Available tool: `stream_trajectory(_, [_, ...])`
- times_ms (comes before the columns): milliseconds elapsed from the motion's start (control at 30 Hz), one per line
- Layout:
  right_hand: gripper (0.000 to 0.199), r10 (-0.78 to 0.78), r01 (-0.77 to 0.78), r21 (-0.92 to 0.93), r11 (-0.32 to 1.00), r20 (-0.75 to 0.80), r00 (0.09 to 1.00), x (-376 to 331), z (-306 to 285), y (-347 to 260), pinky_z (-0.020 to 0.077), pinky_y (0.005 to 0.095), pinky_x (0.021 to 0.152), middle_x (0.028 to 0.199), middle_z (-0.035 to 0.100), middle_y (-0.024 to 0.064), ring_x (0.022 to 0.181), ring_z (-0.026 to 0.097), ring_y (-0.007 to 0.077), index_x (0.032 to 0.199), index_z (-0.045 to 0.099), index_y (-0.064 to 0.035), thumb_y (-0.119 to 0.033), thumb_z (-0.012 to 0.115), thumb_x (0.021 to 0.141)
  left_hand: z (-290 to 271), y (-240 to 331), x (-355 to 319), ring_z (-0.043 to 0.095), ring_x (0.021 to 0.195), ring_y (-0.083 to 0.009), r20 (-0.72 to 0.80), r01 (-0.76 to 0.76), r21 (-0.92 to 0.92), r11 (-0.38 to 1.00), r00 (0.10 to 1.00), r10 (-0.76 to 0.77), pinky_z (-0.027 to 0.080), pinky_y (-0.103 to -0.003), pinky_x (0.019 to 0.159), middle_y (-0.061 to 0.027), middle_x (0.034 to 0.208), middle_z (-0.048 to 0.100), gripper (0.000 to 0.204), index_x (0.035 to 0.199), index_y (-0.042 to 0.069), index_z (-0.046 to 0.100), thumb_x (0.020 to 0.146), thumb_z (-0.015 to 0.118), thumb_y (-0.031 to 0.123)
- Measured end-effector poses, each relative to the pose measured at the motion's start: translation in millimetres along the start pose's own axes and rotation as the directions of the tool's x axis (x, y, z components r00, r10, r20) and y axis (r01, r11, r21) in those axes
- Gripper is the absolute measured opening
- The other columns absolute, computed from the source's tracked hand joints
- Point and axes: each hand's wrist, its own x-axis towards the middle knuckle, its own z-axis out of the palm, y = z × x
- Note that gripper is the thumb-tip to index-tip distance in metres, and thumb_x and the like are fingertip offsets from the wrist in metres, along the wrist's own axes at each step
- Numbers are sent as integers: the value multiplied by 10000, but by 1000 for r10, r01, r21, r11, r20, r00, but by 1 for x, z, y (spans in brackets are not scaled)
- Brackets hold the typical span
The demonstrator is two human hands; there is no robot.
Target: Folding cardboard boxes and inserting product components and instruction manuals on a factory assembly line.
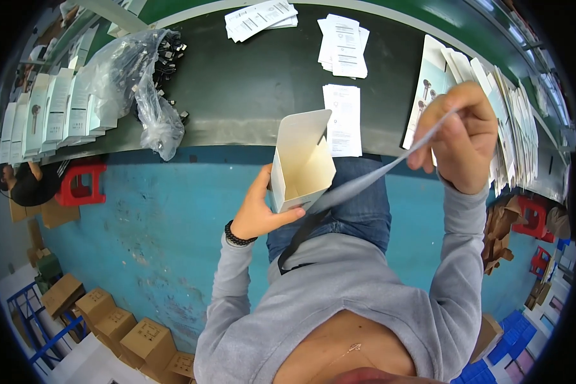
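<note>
While the left hand (257,214) grips the open white carton (301,163) by its lower corner, thumb along the bottom edge, the right hand (464,137) pinches a thin pale sheet (371,179) between thumb and fingertips, up at 2 o'clock from the carton. Step judged: insert going into carton; the sheet's lower end reaches the carton's base at about 5 o'clock, not yet inside.

Next move, as a judgement: sheet end must be lifted and lined up with the carton's open mouth, carton held steady.

Carton: upright, slightly tilted, top flap standing open at 12 o'clock, plain cream interior, apparently empty. It sits just above the person's lap, near the dark worktable (249,83) edge. Stacks of printed leaflets (344,45) lie at 12 o'clock.
</note>
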Motion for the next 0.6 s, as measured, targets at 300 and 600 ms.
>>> stream_trajectory(300, [123,-67,44,-364,930,-51,996,3,-2,33,431,173,468,853,611,93,664,643,135,985,558,9,-22,527,870,6,-5,2,533,995,-202,108,-69,32,997,992,65,399,-314,873,-117,1084,550,771,1224,-5,411,617,799,268])
stream_trajectory(600, [266,-2,127,-606,785,203,979,8,4,63,425,207,524,900,581,103,645,563,109,1061,576,23,25,563,795,3,-1,1,516,1024,-198,85,-65,4,998,994,64,400,-314,872,-123,1113,531,745,1211,-8,422,624,799,256])
